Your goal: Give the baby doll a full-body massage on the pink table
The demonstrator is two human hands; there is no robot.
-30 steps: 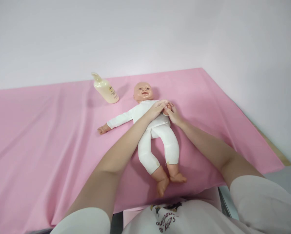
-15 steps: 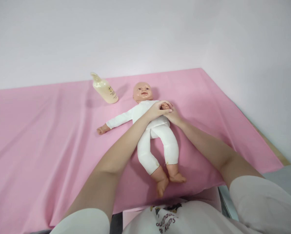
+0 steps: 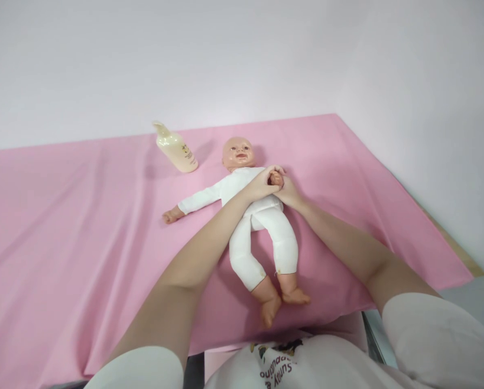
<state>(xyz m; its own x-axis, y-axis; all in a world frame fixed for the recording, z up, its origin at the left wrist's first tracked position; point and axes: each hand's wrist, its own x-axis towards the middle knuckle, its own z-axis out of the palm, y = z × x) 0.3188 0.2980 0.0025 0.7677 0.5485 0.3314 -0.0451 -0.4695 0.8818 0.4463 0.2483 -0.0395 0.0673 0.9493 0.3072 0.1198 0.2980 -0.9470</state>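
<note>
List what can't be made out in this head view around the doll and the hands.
- Doll: the arm on the picture's right is hidden under the left hand and right hand; only its small hand peeks out between them.
- Bottle: label print too small to read.
- Shirt: printed words cut off by the bottom edge.
- Pink sheet: hides the surface under it.

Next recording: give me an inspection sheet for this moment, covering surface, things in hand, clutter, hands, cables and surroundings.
Surface: pink cloth, wrinkled, covering the table.
Things in hand: baby doll in white suit, on its back, one arm stretched out, the other arm's small hand held.
Clutter: cream lotion bottle beside the doll's head.
Hands: left hand and right hand meet, closed around the doll's hand.
Cables: nothing seen.
Surroundings: plain white walls.
</note>
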